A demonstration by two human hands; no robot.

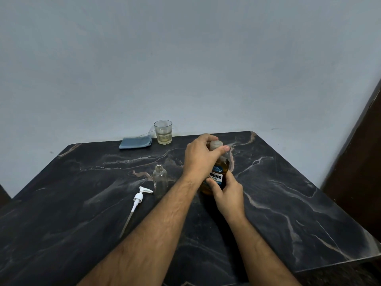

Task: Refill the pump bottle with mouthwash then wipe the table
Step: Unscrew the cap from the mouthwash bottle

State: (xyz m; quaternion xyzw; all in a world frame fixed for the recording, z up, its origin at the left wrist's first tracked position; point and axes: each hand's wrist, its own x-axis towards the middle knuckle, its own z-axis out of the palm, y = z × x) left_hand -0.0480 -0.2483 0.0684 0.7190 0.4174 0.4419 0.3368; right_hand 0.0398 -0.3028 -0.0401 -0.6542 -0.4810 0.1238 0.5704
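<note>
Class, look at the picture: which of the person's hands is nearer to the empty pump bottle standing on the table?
Left. The left hand grips the mouthwash bottle's cap, just right of the pump bottle. The right hand holds the mouthwash bottle body, farther right.

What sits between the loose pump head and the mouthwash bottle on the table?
The head view shows the empty pump bottle standing open-necked between the pump head and the mouthwash bottle; the left forearm also crosses that stretch.
</note>
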